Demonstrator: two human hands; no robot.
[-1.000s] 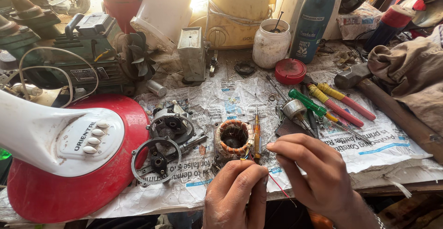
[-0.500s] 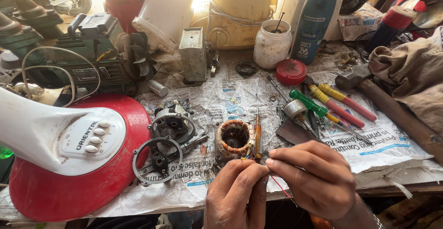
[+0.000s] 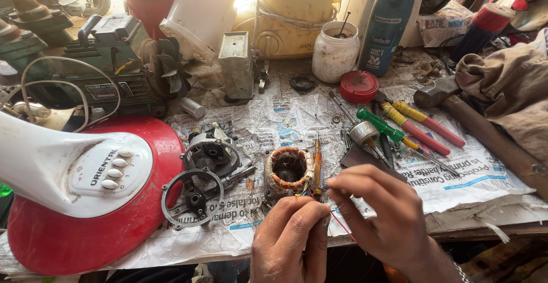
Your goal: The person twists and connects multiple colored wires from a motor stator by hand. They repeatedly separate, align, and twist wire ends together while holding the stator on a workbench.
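- Head cam: motor coil [image 3: 288, 172] sits on newspaper [image 3: 285, 112], middle of bench.
- Left hand [image 3: 291, 237] just below coil, fingers pinched tight on thin wires [image 3: 311, 193].
- Right hand [image 3: 379, 214] below-right of coil, pinching a red wire [image 3: 341, 227].
- Orange screwdriver [image 3: 317, 160] touches coil's right side.
- Red fan base [image 3: 85, 203] left of coil.
- Green screwdriver [image 3: 379, 124] up-right of coil.

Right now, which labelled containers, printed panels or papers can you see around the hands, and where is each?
Blue bottle: back of bench, tall, label with white print.
White jar: left of that bottle, round, open, no label visible.
Fan base: left, red disc, white neck with a printed button panel.
Newspaper: spread under the tools, printed sheets.
Label plate on green motor: back left, small, pale.
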